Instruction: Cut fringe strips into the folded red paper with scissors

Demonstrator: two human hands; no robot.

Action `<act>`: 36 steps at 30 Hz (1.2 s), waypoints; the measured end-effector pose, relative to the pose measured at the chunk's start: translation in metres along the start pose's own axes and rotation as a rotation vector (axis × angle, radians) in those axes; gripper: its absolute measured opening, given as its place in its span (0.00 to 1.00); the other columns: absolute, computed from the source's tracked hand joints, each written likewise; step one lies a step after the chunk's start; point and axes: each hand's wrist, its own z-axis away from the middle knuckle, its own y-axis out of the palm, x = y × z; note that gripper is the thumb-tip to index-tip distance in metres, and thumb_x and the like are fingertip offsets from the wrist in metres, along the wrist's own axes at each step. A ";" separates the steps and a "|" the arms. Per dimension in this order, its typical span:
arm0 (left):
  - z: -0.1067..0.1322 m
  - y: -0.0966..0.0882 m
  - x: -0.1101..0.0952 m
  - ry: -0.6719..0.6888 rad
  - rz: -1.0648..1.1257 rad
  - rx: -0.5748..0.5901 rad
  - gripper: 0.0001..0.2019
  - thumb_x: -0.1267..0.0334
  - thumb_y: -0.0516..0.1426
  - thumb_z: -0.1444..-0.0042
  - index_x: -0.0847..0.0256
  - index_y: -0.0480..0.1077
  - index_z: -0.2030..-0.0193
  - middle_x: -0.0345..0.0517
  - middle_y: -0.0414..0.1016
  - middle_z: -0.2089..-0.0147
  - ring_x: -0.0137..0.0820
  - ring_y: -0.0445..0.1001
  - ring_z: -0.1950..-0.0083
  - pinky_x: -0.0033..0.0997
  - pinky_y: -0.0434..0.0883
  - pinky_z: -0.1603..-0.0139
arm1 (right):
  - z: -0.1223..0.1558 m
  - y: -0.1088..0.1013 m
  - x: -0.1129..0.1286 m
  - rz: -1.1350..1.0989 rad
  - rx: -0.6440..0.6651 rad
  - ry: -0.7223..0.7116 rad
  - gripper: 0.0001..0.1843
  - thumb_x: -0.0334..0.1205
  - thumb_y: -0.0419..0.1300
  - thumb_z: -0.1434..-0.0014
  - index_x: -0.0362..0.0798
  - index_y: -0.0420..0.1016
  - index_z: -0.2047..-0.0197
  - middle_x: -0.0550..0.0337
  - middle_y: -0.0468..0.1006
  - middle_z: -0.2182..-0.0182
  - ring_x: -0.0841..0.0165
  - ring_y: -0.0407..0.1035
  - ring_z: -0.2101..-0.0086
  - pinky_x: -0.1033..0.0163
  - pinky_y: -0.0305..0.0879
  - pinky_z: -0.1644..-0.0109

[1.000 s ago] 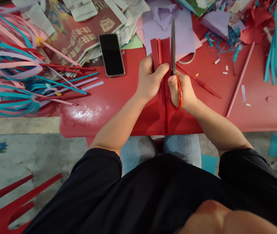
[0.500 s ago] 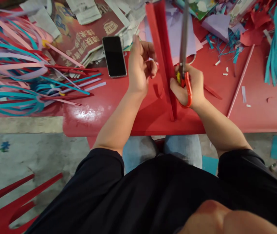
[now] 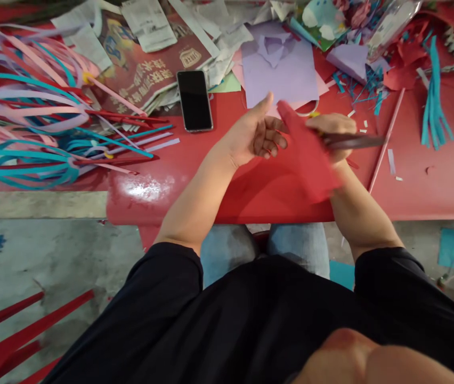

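1. Currently I'm looking down through the head camera at both hands above the red table [image 3: 163, 205], forearms reaching in from the near edge.
2. The right hand [image 3: 334, 128] is closed around the scissors [image 3: 358, 141], whose blades point off to the right.
3. I see the red paper strip [image 3: 310, 154] slanting between the two hands, above the table near its front edge, its upper end close to the left fingers and its lower end by the right wrist. It is blurred; it seems held on the right-hand side, though I can't make out which fingers pinch it.
4. My view of the left hand [image 3: 257, 134] shows it bare, thumb raised and fingers loosely curled, with a gap between thumb and fingers.
5. Beyond the hands I have a purple sheet [image 3: 278, 82]; the black phone [image 3: 195, 101] lies left of it.
6. Farther right, a thin pink stick [image 3: 387, 140] lies at a slant, near a teal fringed strip [image 3: 435, 98].
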 end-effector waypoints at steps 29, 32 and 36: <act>-0.008 0.011 0.015 0.385 0.091 -0.156 0.08 0.58 0.68 0.29 0.59 0.78 0.56 0.44 0.81 0.59 0.39 0.86 0.51 0.43 0.82 0.41 | -0.016 0.022 -0.075 -0.078 -0.126 -0.157 0.33 0.77 0.67 0.39 0.59 0.69 0.49 0.61 0.76 0.67 0.61 0.74 0.70 0.49 0.78 0.63; -0.007 0.012 0.013 0.342 0.112 -0.195 0.07 0.59 0.67 0.28 0.59 0.77 0.54 0.44 0.80 0.60 0.40 0.86 0.51 0.44 0.83 0.43 | -0.017 0.022 -0.071 -0.103 -0.135 -0.131 0.34 0.78 0.67 0.40 0.59 0.69 0.49 0.61 0.76 0.68 0.60 0.74 0.70 0.48 0.78 0.63; -0.007 0.012 0.014 0.337 0.173 -0.179 0.09 0.56 0.68 0.28 0.58 0.78 0.54 0.46 0.81 0.59 0.43 0.87 0.48 0.45 0.83 0.44 | -0.018 0.023 -0.068 -0.143 -0.146 -0.187 0.34 0.77 0.68 0.40 0.58 0.67 0.51 0.65 0.72 0.71 0.63 0.71 0.73 0.51 0.75 0.66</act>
